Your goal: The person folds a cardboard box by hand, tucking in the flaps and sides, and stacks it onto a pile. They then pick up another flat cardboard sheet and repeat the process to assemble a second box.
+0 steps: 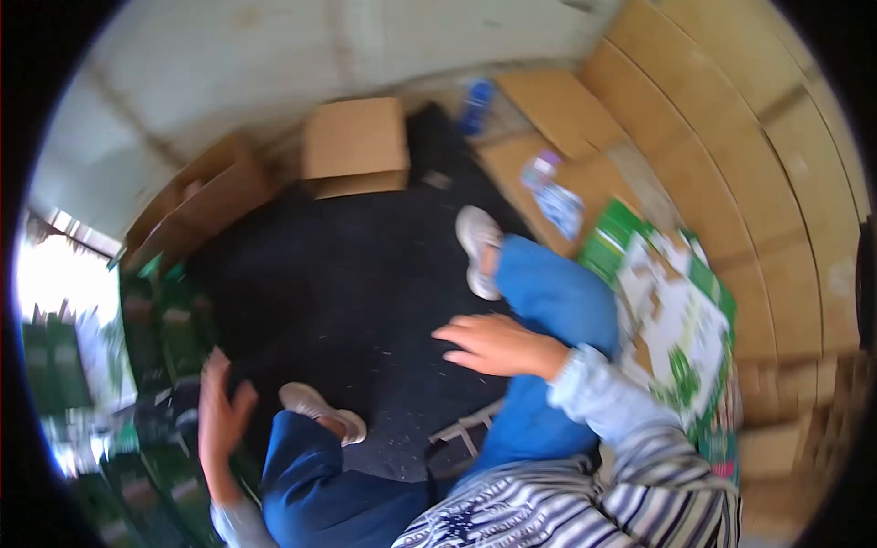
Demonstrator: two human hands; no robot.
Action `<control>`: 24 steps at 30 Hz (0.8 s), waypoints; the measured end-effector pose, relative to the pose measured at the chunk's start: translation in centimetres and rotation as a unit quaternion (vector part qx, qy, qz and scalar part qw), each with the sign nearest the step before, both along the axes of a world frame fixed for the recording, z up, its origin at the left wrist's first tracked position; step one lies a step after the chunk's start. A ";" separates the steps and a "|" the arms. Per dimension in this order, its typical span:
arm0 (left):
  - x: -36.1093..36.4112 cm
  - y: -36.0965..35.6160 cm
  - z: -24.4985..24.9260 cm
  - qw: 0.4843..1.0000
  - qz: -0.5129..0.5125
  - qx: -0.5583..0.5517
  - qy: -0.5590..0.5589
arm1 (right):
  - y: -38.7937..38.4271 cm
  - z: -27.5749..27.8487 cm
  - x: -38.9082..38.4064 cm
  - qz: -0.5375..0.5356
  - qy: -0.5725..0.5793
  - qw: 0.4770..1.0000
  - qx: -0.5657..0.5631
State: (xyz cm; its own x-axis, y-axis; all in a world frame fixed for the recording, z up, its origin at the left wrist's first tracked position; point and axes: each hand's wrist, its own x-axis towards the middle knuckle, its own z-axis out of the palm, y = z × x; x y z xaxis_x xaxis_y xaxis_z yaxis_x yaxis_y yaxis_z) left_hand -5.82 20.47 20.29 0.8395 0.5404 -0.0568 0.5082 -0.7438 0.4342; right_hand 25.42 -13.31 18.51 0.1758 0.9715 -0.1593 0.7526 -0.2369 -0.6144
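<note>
My left hand (224, 411), somewhat blurred, is raised beside the stacked dark green boxes (164, 333), thumb apart from the fingers and nothing in it. Over my bent right leg (562, 297) in blue trousers, my right hand (502, 345) reaches inward with fingers stretched out and holds nothing. Below and between both hands lies a black floor mat (338, 274). Close to my right forearm is a flattened green and white printed carton (681, 320).
An open cardboard box (201, 196) and a smaller box (356, 146) stand by the pale wall. A blue bottle (476, 107) and a clear bottle with a purple cap (555, 201) are near flat cardboard (557, 110). Stacked cartons (722, 173) line the right side.
</note>
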 end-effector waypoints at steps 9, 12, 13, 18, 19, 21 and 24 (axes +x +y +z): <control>-0.1 -13.3 8.0 0.986 -0.007 -0.155 0.068 | -2.4 -2.8 -0.7 0.005 -0.138 0.990 -0.022; 1.9 -14.6 7.7 0.987 0.031 -0.120 0.099 | -2.2 -1.3 -0.1 0.001 -0.143 0.983 0.112; 2.5 -14.6 7.7 0.985 0.028 -0.128 0.112 | -2.4 -0.4 0.1 -0.003 -0.107 0.975 0.196; 3.4 -15.2 8.0 0.987 0.014 -0.099 0.127 | -11.7 6.1 2.8 -0.262 0.052 0.852 0.451; 3.2 -15.0 7.8 0.989 0.006 -0.093 0.118 | -14.2 6.2 2.8 -0.370 0.147 0.784 0.476; 2.4 -14.1 6.8 0.990 0.012 -0.084 0.116 | -21.2 3.1 5.0 -0.497 0.216 0.705 0.457; 3.0 -14.5 7.0 0.988 0.020 -0.086 0.123 | -34.4 -10.3 5.4 -0.699 0.231 0.618 0.276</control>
